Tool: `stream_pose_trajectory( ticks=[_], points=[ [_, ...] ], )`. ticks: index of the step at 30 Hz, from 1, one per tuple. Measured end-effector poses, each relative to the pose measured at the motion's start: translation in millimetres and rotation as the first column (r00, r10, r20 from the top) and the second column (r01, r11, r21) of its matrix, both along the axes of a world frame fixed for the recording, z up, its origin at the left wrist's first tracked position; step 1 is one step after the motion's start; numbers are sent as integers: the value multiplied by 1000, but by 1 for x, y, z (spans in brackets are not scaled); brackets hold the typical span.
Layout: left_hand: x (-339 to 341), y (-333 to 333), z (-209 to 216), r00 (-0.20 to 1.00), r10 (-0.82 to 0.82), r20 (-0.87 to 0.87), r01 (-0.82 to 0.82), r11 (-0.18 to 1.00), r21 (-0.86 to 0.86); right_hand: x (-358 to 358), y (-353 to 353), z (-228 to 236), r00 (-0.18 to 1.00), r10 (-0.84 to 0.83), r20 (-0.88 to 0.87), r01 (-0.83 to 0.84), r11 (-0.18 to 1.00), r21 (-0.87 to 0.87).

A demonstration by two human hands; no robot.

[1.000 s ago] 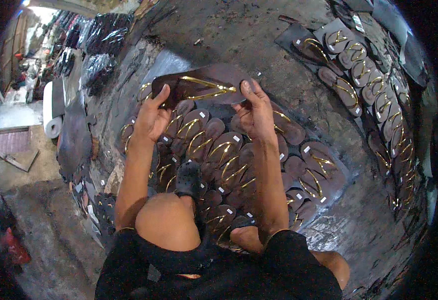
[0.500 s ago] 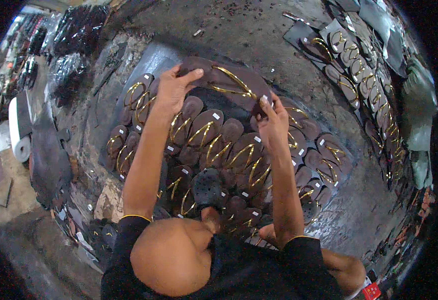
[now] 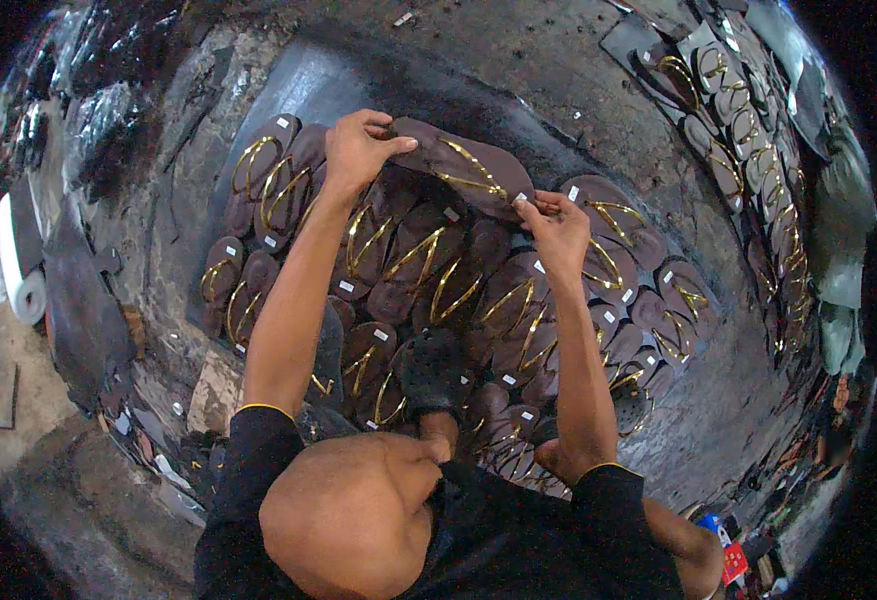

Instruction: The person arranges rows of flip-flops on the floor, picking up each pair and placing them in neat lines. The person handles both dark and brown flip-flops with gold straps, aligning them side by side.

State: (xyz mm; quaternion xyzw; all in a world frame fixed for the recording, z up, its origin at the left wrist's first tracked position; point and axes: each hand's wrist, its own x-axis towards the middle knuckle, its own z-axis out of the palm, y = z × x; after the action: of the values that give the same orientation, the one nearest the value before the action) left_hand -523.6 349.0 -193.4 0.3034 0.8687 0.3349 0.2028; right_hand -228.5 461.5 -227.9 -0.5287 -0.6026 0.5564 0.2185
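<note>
A dark brown flip-flop (image 3: 479, 165) with gold straps is stretched between my two hands, above the far part of the laid-out rows. My left hand (image 3: 364, 150) pinches its far-left end, thumb over the top. At the other end, my right hand (image 3: 559, 232) grips the edge with thumb and fingers. Beneath and around lie several more brown flip-flops (image 3: 414, 250) with gold straps, many bearing small white stickers. They rest on a dark grey sheet (image 3: 309, 80) on the ground. My forearms cover some of them.
A dark clog (image 3: 434, 370) on my foot stands among the flip-flops. More gold-strapped flip-flops (image 3: 734, 105) lie in rows at the far right. On the left are a white roll (image 3: 29, 295) and dark sheet material (image 3: 89, 320). Shiny dark plastic (image 3: 114, 120) lies at the far left.
Both hands still grip the flip-flop, which has shifted slightly and turned a little in angle. My view has moved slightly, so the surrounding rows sit differently in the picture.
</note>
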Motion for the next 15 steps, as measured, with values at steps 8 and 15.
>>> stream_pose_trajectory(
  ticks=[8,15],
  points=[
    [-7,7,-16,995,-97,-12,95,988,-125,-2,10,16,930,113,350,-170,976,137],
    [-11,3,-26,912,-221,-347,164,969,-187,-10,10,16,877,181,446,-281,944,170]
  ],
)
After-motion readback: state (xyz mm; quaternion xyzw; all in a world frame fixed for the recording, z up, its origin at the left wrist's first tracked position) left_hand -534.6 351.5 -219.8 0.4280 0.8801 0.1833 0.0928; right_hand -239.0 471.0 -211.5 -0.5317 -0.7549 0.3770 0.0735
